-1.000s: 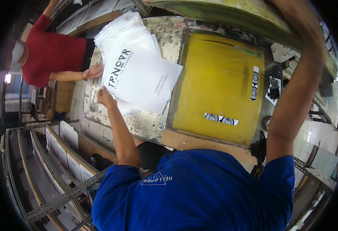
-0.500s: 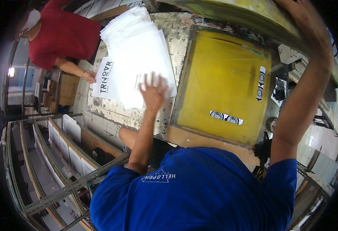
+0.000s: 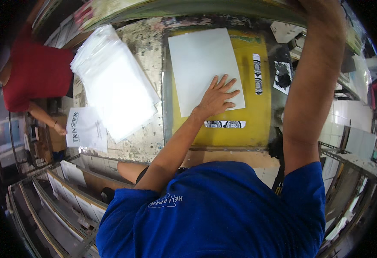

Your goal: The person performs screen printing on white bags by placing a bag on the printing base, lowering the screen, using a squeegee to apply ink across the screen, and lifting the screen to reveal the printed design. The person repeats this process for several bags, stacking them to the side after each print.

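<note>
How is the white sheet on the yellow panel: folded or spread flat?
Spread flat: the white sheet lies smooth, four corners showing, under the left hand.

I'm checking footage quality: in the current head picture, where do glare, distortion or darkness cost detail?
Head view: the white stack is bright, nearly featureless; the overhead frame bows from fisheye distortion; picture corners fall to black; the left hand and pale sheet read clearly.

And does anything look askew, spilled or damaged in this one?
The stack of white sheets is fanned unevenly, its edges out of line. The flat white sheet under the left hand lies slightly askew on the yellow rectangular board. A black lump sits on a small white card at right; whether it is a spill, I cannot tell.
</note>
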Demonstrator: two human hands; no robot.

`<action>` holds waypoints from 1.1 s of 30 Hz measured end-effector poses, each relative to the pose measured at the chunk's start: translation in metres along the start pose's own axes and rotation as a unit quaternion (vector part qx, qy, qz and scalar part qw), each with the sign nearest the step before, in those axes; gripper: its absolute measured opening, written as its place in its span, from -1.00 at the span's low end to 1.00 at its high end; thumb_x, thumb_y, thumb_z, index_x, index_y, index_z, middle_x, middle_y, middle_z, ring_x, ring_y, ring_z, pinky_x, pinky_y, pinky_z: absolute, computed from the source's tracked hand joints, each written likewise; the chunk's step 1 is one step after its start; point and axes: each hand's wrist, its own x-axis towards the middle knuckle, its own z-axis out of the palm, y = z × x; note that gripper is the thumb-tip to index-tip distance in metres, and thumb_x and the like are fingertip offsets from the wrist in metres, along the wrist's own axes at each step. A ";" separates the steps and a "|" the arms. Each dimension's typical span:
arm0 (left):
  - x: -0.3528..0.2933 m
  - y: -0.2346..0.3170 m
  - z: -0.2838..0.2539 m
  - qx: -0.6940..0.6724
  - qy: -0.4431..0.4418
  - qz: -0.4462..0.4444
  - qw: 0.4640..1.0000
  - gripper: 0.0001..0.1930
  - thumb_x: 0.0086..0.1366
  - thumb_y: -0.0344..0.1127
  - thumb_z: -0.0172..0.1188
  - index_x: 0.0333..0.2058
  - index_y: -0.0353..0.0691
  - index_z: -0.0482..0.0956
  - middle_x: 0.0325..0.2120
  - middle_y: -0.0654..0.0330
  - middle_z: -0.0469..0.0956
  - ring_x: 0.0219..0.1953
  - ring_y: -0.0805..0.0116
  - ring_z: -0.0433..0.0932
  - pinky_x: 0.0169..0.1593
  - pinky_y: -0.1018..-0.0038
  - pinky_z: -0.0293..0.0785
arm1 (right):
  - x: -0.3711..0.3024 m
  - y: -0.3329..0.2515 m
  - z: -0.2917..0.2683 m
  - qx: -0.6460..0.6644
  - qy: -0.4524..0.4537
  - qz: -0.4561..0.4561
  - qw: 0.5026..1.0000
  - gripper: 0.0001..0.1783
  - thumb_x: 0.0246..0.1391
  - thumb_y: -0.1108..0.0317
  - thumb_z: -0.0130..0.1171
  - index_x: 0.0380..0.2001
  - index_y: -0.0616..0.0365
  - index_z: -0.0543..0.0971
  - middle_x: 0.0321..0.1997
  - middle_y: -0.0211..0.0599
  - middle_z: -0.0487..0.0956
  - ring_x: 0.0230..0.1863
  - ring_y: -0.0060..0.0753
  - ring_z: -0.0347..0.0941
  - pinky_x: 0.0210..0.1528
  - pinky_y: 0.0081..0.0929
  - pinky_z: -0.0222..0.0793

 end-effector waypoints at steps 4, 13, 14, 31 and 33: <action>0.025 0.021 0.008 -0.026 -0.042 0.046 0.998 -0.44 0.29 0.03 0.27 0.26 0.13 0.53 0.49 0.20 0.11 0.55 0.00 -0.11 0.55 -0.11 -0.30 | -0.004 0.005 -0.009 0.035 -0.021 -0.002 0.999 -0.59 0.00 0.19 0.12 -0.31 0.34 0.72 -0.49 0.07 0.65 -0.53 -0.24 0.51 -0.39 -0.31 0.44; 0.019 0.045 0.024 -0.023 -0.038 0.065 0.997 -0.42 0.21 0.02 0.34 0.22 0.12 0.56 0.47 0.20 0.15 0.54 0.04 -0.08 0.56 -0.10 -0.30 | 0.019 -0.035 -0.003 -0.070 -0.105 0.240 0.963 -0.67 0.02 0.21 0.12 -0.45 0.24 0.73 -0.63 -0.10 0.59 -0.65 -0.38 0.41 -0.50 -0.32 0.35; 0.017 0.046 0.025 -0.015 -0.030 0.065 0.997 -0.42 0.21 0.03 0.34 0.22 0.12 0.56 0.46 0.20 0.16 0.54 0.04 -0.07 0.55 -0.11 -0.29 | 0.021 -0.040 -0.001 -0.086 -0.104 0.266 0.955 -0.67 0.02 0.21 0.12 -0.46 0.24 0.73 -0.64 -0.11 0.59 -0.66 -0.39 0.40 -0.51 -0.32 0.35; -0.048 -0.007 -0.042 0.105 0.109 -0.240 0.959 -0.04 0.13 0.42 0.26 0.38 -0.02 0.34 0.47 0.11 0.13 0.51 -0.24 -0.06 0.43 -0.36 -0.22 | -0.036 -0.026 -0.004 0.023 -0.045 0.079 0.996 -0.52 0.00 0.21 0.14 -0.07 0.26 0.72 -0.32 -0.03 0.75 -0.43 -0.24 0.60 -0.26 -0.38 0.56; -0.065 -0.025 -0.036 0.109 0.078 -0.232 0.963 -0.04 0.14 0.41 0.26 0.39 -0.02 0.32 0.48 0.10 0.11 0.52 -0.23 -0.09 0.44 -0.36 -0.26 | -0.037 -0.023 0.012 0.028 -0.041 0.074 0.996 -0.53 0.01 0.23 0.15 -0.06 0.26 0.72 -0.32 -0.05 0.75 -0.42 -0.25 0.61 -0.25 -0.41 0.56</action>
